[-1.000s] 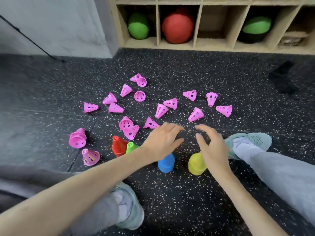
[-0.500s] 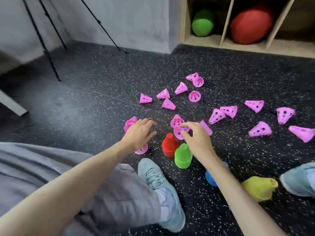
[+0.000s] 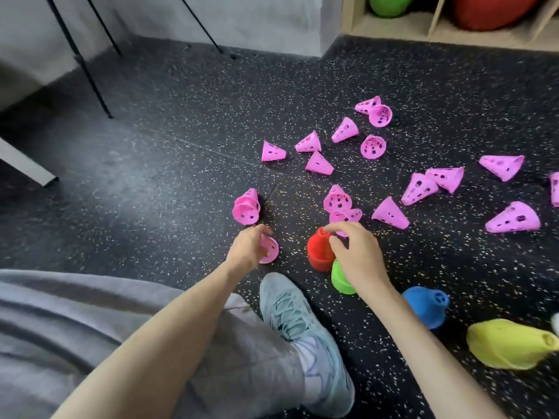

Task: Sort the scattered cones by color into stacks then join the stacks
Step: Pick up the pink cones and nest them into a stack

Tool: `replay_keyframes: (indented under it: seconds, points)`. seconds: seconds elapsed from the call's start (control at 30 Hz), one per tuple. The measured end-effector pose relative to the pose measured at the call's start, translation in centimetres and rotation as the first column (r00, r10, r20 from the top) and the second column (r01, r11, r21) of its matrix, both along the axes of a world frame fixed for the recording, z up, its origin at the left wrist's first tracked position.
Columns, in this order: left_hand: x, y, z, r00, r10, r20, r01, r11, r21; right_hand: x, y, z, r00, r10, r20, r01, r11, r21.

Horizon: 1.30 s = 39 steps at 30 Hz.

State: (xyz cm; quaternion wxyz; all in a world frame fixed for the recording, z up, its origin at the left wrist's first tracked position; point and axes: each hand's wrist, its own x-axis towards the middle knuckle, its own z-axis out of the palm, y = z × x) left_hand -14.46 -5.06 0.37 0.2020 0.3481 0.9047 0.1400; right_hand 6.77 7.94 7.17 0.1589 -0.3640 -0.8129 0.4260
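Left hand [image 3: 248, 248] curled round a half-hidden pink cone [image 3: 268, 250] left of the red stack [image 3: 320, 250], right hand [image 3: 357, 256] pinching another pink cone [image 3: 344, 217], green stack [image 3: 341, 279] partly covered.

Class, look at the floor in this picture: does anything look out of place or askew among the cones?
Yes. The pink cones lie tipped on their sides, scattered over the speckled floor, not stacked. The red stack, green stack and blue stack stand sorted, while the yellow stack looks toppled.

Both hands low, fingers curled: left [image 3: 248, 247], right [image 3: 357, 252].
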Motion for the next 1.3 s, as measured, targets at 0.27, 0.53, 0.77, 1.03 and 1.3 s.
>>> replay_keyframes:
  seconds: [0.27,0.53,0.77,1.03,1.3]
  points:
    - [-0.6,-0.2,-0.1,0.997,0.053,0.059,-0.059,0.992,0.114,0.4,0.1,0.1,0.999,-0.035,-0.026,0.035,0.999,0.006]
    - [0.2,0.1,0.6,0.998,-0.026,0.050,0.017,0.985,0.172,1.4,0.2,0.4,0.998,-0.057,-0.038,0.057,0.998,0.002]
    - [0.3,0.2,1.6,0.996,-0.087,0.029,0.081,0.983,0.164,2.1,0.3,0.9,0.995,-0.087,-0.043,0.088,0.996,0.018]
    - [-0.3,2.0,9.2,0.924,-0.380,-0.041,0.382,0.918,0.107,0.6,-0.5,2.6,0.986,-0.092,-0.141,0.095,0.995,0.017]
    - [0.8,1.9,17.2,0.870,-0.471,-0.142,0.491,0.813,0.311,-1.8,-1.9,3.8,0.939,-0.267,-0.216,0.146,0.879,-0.454]
